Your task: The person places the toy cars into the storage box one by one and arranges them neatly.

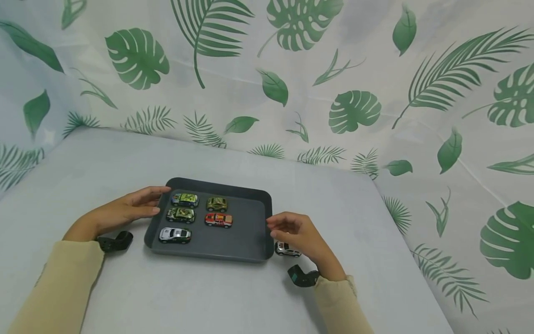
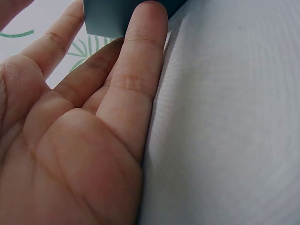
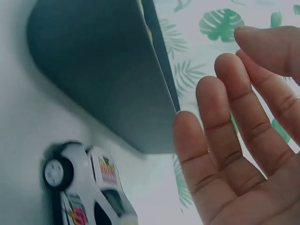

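Note:
A dark grey rectangular tray (image 1: 242,236) lies on the table. In its left column are a blue-and-yellow toy car (image 1: 185,200), a dark green one (image 1: 181,215) and a white one (image 1: 174,235); beside them are an olive toy car (image 1: 217,204) and a red one (image 1: 219,220). My left hand (image 1: 125,211) touches the tray's left side with extended fingertips. My right hand (image 1: 298,232) is at the tray's right side, its fingers loosely bent and holding nothing. Below that hand, outside the tray, a white toy car with stickers (image 3: 89,187) stands on the table.
The white cloth-covered table (image 1: 217,297) extends around the tray. A leaf-patterned curtain (image 1: 308,83) hangs behind the table and along its sides. Black wrist cameras (image 1: 303,277) are strapped to both wrists, close above the tabletop.

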The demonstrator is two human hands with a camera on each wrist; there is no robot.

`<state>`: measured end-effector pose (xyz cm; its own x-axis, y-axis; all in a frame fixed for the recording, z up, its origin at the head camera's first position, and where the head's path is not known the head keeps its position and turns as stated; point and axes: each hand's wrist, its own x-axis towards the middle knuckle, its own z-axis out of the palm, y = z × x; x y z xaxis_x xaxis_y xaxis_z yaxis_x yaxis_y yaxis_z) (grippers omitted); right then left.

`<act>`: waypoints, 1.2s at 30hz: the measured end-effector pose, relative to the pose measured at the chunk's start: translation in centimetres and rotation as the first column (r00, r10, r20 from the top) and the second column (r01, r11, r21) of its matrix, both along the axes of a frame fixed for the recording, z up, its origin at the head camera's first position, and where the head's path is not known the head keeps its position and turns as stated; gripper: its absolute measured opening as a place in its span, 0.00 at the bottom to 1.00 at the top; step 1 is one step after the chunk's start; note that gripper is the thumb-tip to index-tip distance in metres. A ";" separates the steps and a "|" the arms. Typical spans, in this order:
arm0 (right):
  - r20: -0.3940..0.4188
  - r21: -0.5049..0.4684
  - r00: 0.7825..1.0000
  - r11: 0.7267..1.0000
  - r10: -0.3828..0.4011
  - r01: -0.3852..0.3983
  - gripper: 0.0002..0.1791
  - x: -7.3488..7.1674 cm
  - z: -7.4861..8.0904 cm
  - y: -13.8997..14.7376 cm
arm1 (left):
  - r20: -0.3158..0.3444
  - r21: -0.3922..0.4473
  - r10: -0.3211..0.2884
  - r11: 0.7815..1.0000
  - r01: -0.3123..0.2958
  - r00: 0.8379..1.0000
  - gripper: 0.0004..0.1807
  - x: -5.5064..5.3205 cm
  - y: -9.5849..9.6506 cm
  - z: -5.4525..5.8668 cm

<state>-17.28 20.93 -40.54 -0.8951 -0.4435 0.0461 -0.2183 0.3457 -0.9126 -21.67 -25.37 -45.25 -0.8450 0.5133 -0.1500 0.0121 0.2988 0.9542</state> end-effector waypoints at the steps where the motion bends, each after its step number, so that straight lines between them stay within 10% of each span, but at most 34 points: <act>1: 0.000 0.008 1.000 1.000 -0.003 0.003 0.17 0.0 0.0 0.1 | 0.001 0.002 0.001 1.000 -0.001 1.000 0.39 0.0 0.0 0.0; 36: 0.111 0.221 0.992 0.971 0.066 -0.089 0.20 -1.7 -0.8 5.5 | 0.007 0.006 0.002 1.000 -0.002 1.000 0.39 -0.1 0.0 0.1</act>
<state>-18.97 26.46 -41.34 -0.8523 -0.5002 -0.1527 -0.1623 0.5305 -0.8320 -21.77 -25.38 -45.12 -0.8448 0.5126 -0.1531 0.0048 0.2935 0.9560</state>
